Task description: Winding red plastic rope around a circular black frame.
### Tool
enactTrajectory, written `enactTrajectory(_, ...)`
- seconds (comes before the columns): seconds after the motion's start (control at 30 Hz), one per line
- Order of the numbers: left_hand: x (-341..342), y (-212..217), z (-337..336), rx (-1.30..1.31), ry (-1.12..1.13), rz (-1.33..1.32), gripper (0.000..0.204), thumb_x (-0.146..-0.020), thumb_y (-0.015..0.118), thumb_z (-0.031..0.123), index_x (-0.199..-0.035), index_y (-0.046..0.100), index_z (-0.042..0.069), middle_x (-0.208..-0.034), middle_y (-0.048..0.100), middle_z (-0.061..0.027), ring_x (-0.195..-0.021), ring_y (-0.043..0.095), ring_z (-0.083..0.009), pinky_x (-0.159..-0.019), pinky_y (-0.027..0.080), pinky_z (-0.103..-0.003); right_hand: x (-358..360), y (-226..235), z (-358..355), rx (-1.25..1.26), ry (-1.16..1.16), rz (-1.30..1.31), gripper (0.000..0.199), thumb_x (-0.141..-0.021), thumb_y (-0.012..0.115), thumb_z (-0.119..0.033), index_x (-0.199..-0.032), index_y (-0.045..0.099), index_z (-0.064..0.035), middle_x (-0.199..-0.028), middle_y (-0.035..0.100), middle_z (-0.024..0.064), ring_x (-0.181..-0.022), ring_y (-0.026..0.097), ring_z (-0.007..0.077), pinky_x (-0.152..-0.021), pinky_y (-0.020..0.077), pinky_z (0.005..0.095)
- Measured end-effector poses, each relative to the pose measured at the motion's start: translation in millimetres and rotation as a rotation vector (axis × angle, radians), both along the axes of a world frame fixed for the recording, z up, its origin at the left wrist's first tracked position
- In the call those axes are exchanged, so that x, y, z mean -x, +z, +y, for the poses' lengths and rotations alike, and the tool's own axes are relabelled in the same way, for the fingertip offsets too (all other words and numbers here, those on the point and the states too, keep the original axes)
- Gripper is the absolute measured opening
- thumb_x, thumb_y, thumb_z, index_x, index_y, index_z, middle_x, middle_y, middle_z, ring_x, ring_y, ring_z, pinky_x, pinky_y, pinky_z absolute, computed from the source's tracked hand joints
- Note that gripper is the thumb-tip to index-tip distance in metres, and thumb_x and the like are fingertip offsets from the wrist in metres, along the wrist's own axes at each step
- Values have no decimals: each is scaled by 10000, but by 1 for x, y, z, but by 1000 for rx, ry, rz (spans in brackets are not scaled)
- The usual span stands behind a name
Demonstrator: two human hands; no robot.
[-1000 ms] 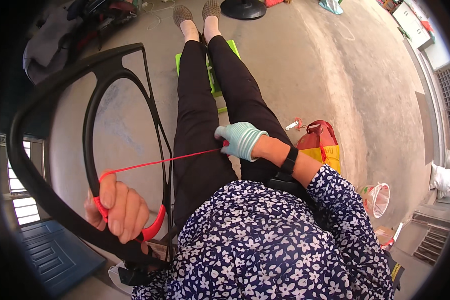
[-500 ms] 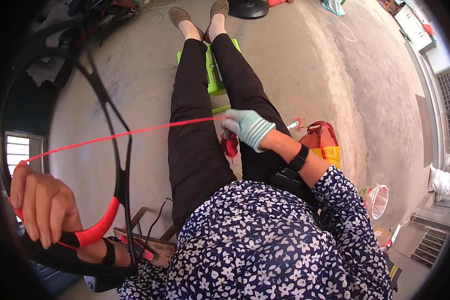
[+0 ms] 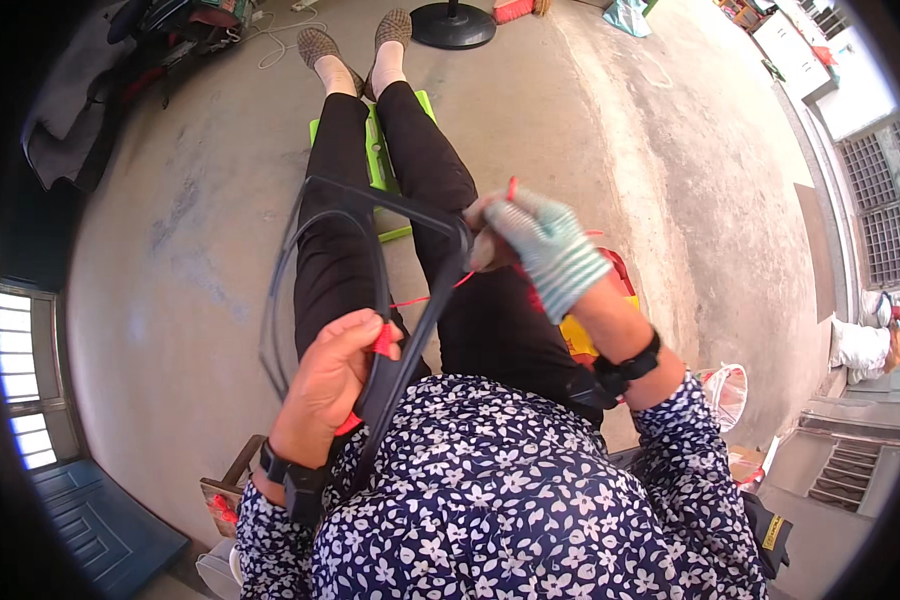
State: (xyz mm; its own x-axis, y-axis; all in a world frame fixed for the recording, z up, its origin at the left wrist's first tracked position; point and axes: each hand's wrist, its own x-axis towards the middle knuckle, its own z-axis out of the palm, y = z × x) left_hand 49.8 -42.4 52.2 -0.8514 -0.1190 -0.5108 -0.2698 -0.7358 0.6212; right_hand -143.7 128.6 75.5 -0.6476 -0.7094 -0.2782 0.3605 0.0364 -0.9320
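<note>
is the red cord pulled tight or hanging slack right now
Tight: the red cord runs straight from the left hand toward the gloved right hand, across the black frame.

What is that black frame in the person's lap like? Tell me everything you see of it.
The black frame is a thin, rounded loop, plastic by its look, lying tilted over the legs. The bare left hand grips its lower bar, where red cord is wound; the gloved right hand holds its upper corner, and the cord runs between them.

A black frame (image 3: 410, 290) is wrapped with red cord (image 3: 425, 298), and a pale green-and-white striped glove (image 3: 550, 250) is worn on the right hand. Navy fabric dotted with white flowers is seen on the blouse (image 3: 500, 500), black on the trousers (image 3: 340, 240). Something lime green (image 3: 374, 150) is glimpsed under the legs, maybe a stool.
</note>
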Motion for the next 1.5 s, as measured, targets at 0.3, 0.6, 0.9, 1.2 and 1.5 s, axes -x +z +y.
enactTrajectory(0.3, -7, -29, -3, -132, 120, -50, 153, -903, 566, 141, -937, 599, -4, -860, 631, -99, -763, 600, -162, -695, 513, -275, 2, -74, 8, 202, -91, -367, 280, -870, 601, -100, -1134, 541, -27, -1031, 625, 117, -973, 613, 226, -860, 492, 352)
enactTrajectory(0.6, 3, -30, -11, -90, 79, -68, 170, -897, 566, 141, -947, 604, -16, -845, 642, -100, -743, 612, -169, -720, 510, -276, -2, -76, 44, -692, -31, 753, 555, -774, 728, -312, -1204, 529, -23, -1148, 601, 182, -1013, 609, 303, -870, 483, 369)
enactTrajectory(0.9, 5, -35, 1, -73, 31, -137, 181, -906, 545, 134, -892, 624, -29, -763, 632, -89, -724, 615, -160, -718, 503, -264, -11, -76, 93, -662, 21, 527, 416, -795, 680, -134, -1167, 555, 5, -1024, 631, 132, -991, 593, 210, -880, 462, 309)
enactTrajectory(1.2, 7, -30, 4, -31, 93, -163, 93, -904, 564, 110, -917, 595, 23, -774, 608, -49, -711, 600, -136, -712, 501, -252, 68, -106, 222, 411, -866, -220, 525, -898, 503, -515, -1134, 574, -51, -1187, 568, 187, -1143, 515, 362, -982, 418, 520)
enactTrajectory(1.5, 6, -33, 6, -6, 41, -117, 101, -916, 571, 118, -862, 594, 35, -738, 606, -36, -642, 610, -112, -600, 527, -239, 86, -108, 391, 595, -871, -360, 371, -903, 561, -461, -861, 517, -95, -680, 494, -47, -586, 460, 93, -530, 399, 238)
